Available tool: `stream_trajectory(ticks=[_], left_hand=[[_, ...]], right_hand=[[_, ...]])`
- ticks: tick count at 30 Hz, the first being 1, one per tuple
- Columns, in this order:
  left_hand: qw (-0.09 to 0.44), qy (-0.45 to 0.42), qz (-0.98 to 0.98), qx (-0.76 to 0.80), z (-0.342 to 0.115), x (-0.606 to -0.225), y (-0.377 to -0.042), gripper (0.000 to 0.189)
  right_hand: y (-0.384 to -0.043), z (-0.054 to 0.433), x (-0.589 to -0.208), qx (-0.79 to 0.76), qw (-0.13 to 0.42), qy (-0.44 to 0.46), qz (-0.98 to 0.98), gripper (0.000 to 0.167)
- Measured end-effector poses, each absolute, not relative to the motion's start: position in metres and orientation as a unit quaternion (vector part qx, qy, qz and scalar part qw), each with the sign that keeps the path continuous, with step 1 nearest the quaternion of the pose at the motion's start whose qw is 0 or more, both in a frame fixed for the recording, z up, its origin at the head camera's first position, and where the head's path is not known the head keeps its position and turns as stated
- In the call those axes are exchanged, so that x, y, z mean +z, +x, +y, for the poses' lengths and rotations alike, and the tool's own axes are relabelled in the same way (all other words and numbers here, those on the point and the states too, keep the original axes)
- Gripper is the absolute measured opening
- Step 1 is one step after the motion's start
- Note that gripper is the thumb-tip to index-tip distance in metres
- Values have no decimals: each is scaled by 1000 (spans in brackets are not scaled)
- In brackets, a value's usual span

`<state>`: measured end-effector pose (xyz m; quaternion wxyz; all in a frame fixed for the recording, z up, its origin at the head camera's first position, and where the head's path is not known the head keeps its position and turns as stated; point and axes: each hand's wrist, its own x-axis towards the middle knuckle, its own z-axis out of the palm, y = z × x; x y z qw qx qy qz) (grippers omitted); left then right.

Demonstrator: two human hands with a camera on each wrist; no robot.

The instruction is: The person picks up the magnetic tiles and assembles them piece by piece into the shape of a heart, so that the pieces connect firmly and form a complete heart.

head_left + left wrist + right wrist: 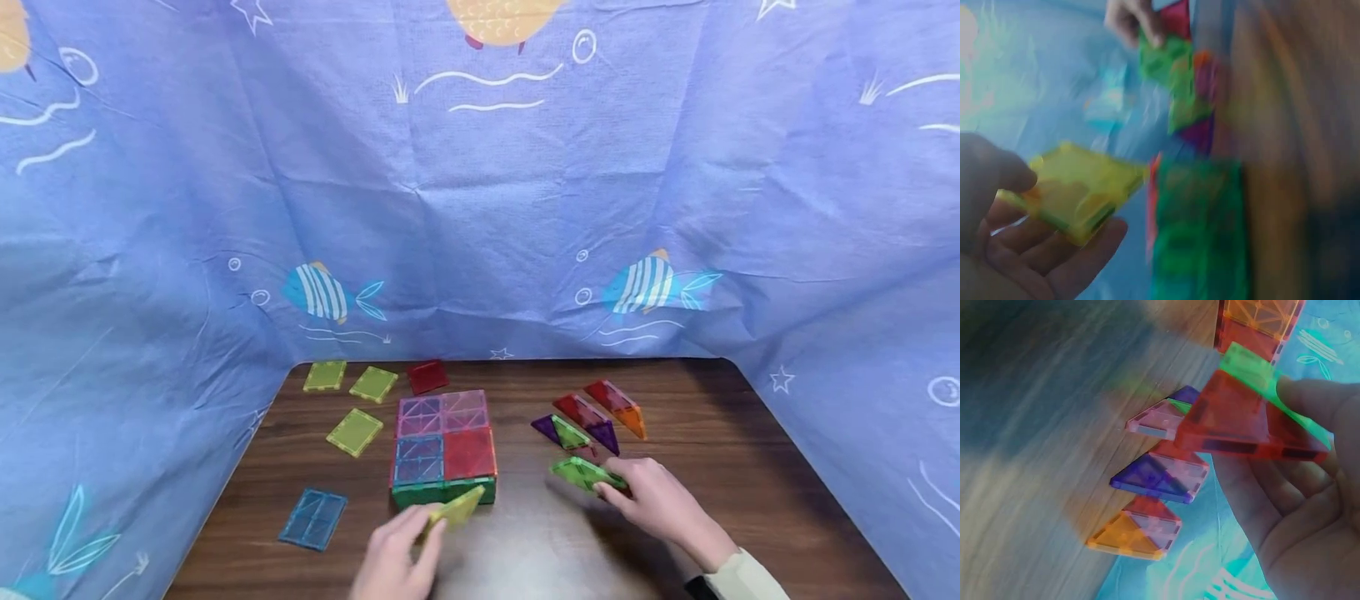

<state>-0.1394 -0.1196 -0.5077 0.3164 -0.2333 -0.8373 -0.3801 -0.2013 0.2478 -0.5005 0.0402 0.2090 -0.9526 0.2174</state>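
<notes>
My left hand (396,554) pinches a yellow square magnetic tile (461,505) between thumb and fingers, tilted just in front of a low block of magnetic tiles (470,454). That block has blue, pink, purple and red squares on top and a green front side. Over the table's right half, my right hand (663,502) holds green triangular magnetic tiles (576,472); the right wrist view shows a red triangular tile (1229,419) against a green one (1250,370) in that grip. Their exact number is unclear. The left wrist view is blurred.
Pairs of triangular tiles, including red ones (581,411), an orange one (632,419) and purple ones, lie beyond my right hand. Left of the block are several yellow squares (356,432) and a blue tile (313,519). A dark red square (427,377) lies behind it. A blue curtain (480,250) surrounds the table.
</notes>
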Motion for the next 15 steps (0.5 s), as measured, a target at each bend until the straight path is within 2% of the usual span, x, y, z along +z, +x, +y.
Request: stream_trajectory(ticks=[7,12,15], left_hand=[[199,-239,-825,-471,-56,-536,-131,25],[197,-219,-849,-438,-20,-545,-139,22],[181,-180,-864,-434,-7,-548,-146,22]], right_hand=[[-184,256,-509,257,-10,268,-928,22],[-173,261,-514,282,-52,279,-917,22],[-172,259,-516,279,-39,288,-915,23]])
